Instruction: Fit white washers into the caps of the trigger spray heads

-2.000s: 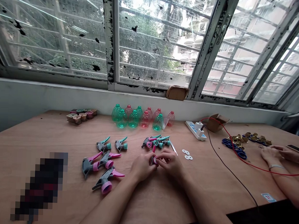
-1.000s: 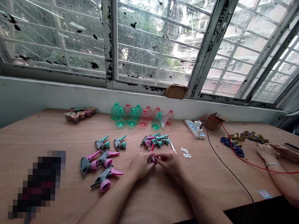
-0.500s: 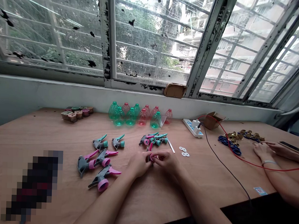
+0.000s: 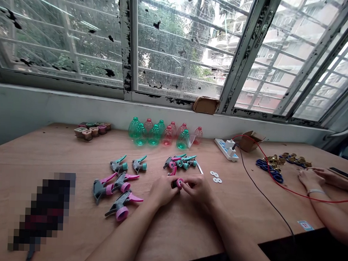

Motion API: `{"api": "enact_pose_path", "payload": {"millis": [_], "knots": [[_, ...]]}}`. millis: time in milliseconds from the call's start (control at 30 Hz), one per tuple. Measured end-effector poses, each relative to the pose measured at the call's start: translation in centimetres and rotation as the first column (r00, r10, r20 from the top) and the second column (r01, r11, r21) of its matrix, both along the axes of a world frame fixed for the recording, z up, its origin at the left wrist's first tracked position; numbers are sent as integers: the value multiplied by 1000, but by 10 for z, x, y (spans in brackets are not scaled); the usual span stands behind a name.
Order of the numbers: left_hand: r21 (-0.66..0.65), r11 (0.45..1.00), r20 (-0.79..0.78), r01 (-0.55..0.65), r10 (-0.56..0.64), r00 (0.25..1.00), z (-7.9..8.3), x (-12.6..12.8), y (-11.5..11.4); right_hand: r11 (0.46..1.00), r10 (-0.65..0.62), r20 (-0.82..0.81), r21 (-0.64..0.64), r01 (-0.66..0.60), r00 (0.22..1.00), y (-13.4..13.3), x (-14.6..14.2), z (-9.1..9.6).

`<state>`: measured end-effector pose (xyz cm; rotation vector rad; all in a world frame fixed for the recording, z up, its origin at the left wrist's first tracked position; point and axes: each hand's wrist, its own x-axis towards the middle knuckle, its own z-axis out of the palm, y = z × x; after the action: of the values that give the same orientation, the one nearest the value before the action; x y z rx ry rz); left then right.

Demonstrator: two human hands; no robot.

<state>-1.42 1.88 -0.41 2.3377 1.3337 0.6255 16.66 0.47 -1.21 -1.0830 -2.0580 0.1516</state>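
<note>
Fingers of left hand and right hand clamped on pink-collared spray head. Looks light, stiff, slick plastic. Grip at the collar.

table mid: left hand and right hand meet on a spray head | left of them: loose trigger heads | just behind: trigger-head cluster | farther back by the wall: bottles | right: washers, power strip behind them | far right: another person's hand near a pile of rings
</note>
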Motion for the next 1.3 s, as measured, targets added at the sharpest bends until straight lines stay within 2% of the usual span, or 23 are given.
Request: {"api": "enact_pose_path", "payload": {"millis": [167,367,600,800,1100,1300], "knots": [[38,999,57,35,-37,998,-4,-1,4,997,79,4,-22,-79,997,-2,4,0],[28,999,52,37,-38,998,-5,-2,3,996,91,15,-23,-90,996,0,5,-1],[33,999,45,40,-42,998,-5,-1,3,997,77,33,-34,-76,996,0,5,0],[-20,999,5,30,-29,1000,0,-1,0,1000,14,-36,-3,-14,999,4,2,-5],[-2,1000,-3,28,-28,1000,-2,0,1,1000,-19,38,10,18,999,4,3,-3],[-42,999,-4,1,-1,1000,0,1,-2,999,-27,6,-20,27,1000,4,0,-2]]}}
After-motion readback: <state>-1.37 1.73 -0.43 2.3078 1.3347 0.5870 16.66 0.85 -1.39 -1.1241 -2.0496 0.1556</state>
